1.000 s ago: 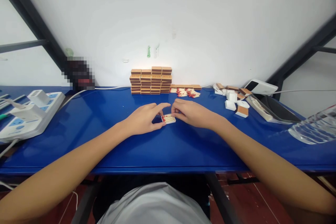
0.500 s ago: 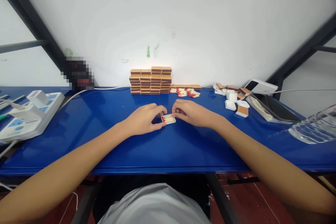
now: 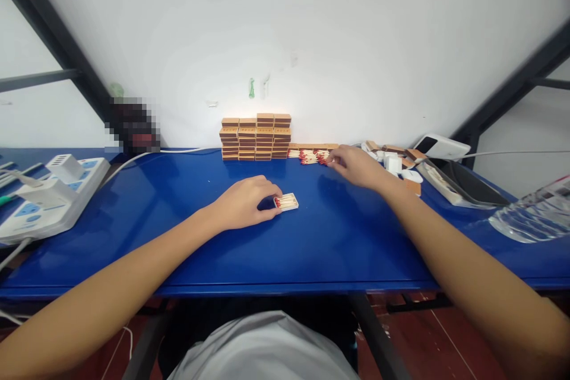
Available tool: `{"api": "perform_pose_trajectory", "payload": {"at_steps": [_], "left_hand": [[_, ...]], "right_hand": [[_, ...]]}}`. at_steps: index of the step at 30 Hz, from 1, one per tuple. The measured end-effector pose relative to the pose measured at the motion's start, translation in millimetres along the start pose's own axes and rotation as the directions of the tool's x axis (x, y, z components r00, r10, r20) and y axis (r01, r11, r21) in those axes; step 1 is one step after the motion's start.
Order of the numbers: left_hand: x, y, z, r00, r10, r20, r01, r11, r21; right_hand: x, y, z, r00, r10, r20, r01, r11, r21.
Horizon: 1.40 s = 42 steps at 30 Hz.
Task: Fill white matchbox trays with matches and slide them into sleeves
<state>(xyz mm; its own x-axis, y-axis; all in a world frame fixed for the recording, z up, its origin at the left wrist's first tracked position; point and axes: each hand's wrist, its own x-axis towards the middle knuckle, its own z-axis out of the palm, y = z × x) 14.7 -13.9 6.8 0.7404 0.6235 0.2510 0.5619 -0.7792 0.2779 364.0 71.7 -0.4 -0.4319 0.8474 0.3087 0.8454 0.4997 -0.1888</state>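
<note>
Left hand on the tray, right hand at the loose matches

I take the matchbox stack (image 3: 256, 139) as my landmark; it stands against the wall (image 3: 356, 41) on the blue desk (image 3: 222, 261). Nearer to me than the stack, and slightly right of its middle, I have the small white tray (image 3: 291, 209) lying flat, with matches inside, red heads toward its left end. My left hand (image 3: 249, 202) is partly closed around that end, thumb on the near side and fingers on the far side, so I have hold of the tray there.

Just right of the stack lie the loose matches (image 3: 314, 157), in front of a row of matchboxes (image 3: 307, 146). My right hand (image 3: 356, 165) is at their right edge, fingers curled and fingertips drawn close together; from here I can't tell whether a match is pinched between them. Farther right of the stack sits a jumble of white plugs (image 3: 392, 164) and matchboxes; well to its left is a power strip (image 3: 66, 190).
</note>
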Motion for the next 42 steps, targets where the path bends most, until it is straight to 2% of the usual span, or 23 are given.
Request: {"api": "perform_pose_trajectory", "payload": {"at_steps": [3, 6, 20, 27, 31, 34, 38, 42], "left_hand": [[-0.4, -0.2, 0.1, 1.000, -0.020, 0.005, 0.020, 1.000, 0.016], [-1.0, -0.5, 0.6, 0.999, -0.043, 0.002, 0.043, 0.999, 0.014], [-1.4, -0.9, 1.3, 0.998, -0.056, 0.005, 0.056, 0.998, -0.006], [-1.8, -2.1, 2.2, 0.998, -0.056, -0.002, 0.056, 0.998, -0.032], [-2.2, -2.0, 2.2, 0.998, -0.057, -0.007, 0.056, 0.998, -0.033], [-2.1, -1.9, 2.7, 0.998, -0.060, -0.013, 0.059, 0.998, -0.028], [-1.9, -2.8, 3.8, 0.998, -0.053, -0.023, 0.052, 0.998, -0.018], [-2.3, -4.3, 4.2, 0.999, -0.044, -0.029, 0.044, 0.999, -0.004]], "right_hand": [[1.9, 37.9, 1.0, 0.998, 0.042, 0.038, -0.041, 0.999, -0.030], [2.7, 50.8, 3.9, 0.996, 0.053, 0.068, -0.054, 0.998, 0.014], [3.1, 43.3, 7.5, 0.996, 0.050, 0.076, -0.055, 0.996, 0.066], [4.0, 40.2, 8.6, 0.989, 0.111, 0.102, -0.115, 0.993, 0.034], [2.1, 18.3, 2.3, 0.995, 0.060, 0.074, -0.064, 0.997, 0.048], [-2.4, -18.4, -1.2, 0.997, -0.061, 0.054, 0.054, 0.989, 0.136], [-11.5, -75.1, 0.9, 0.970, -0.227, 0.085, 0.204, 0.953, 0.224], [-19.6, -108.9, 4.1, 0.950, -0.290, 0.116, 0.262, 0.942, 0.210]]}}
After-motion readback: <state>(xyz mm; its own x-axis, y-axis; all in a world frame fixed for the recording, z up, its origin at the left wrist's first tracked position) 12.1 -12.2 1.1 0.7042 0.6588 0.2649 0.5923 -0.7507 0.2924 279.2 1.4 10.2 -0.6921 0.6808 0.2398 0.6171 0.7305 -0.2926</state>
